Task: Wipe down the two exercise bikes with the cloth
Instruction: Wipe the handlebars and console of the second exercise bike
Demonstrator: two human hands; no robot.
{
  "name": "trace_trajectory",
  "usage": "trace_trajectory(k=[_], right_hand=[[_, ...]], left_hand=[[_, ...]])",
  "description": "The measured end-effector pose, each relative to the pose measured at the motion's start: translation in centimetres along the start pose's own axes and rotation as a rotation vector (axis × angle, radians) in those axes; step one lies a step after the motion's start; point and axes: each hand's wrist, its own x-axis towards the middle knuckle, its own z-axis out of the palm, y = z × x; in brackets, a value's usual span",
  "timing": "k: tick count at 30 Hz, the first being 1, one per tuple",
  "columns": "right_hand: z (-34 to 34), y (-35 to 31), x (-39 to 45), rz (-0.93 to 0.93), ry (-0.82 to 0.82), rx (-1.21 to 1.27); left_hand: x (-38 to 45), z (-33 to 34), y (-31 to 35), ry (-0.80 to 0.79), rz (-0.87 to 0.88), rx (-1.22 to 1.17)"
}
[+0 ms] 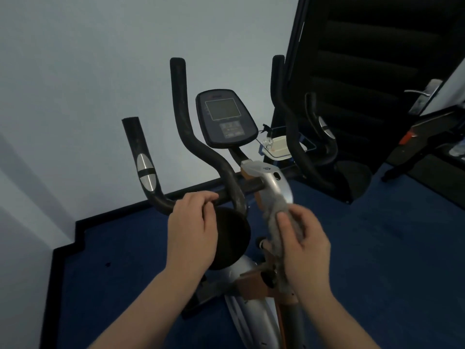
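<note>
From the head view, the exercise bike (251, 293) sat right in front on the blue floor (377, 248), facing a pale wall (75, 71). The left hand (192, 227) was curled around the black handlebar (183, 137) down at its low bend, fingers wrapped over the top of the bar. The right hand (303, 245) had the grey cloth (274, 217) bunched under its fingers and was pressing it against the silver stem (276, 182) below the console (225, 118), so that hand was clamped on the cloth, thumb on the near side. The screen on the console looked dark. Off to the right stood a tall black panel (364, 71), with a small white tray (279, 146) poking out behind the right handlebar. Only saw the one bike here, honestly.
</note>
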Motion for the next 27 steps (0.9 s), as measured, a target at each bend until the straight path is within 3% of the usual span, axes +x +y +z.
trace_trajectory(k=[4, 10, 16, 18, 22, 27], right_hand=[[2.8, 0.5, 2.2, -0.106, -0.216, 0.041], [4.9, 3.2, 2.0, -0.277, -0.370, 0.059], [8.6, -0.3, 9.5, -0.347, -0.346, -0.127], [9.2, -0.8, 11.0, -0.281, -0.341, -0.077], [6.4, 0.0, 9.4, -0.108, -0.108, 0.129], [5.7, 1.8, 2.5, -0.126, -0.271, 0.101]], left_hand=[[0.1, -0.5, 0.3, -0.047, 0.049, 0.185], [1.6, -0.3, -0.9, -0.249, -0.109, 0.296], [1.7, -0.3, -1.2, -0.211, -0.097, 0.288], [1.7, -0.4, -1.1, -0.207, -0.095, 0.271], [1.5, -0.5, -1.0, -0.187, -0.088, 0.229], [1.3, -0.2, -1.0, -0.162, -0.075, 0.208]])
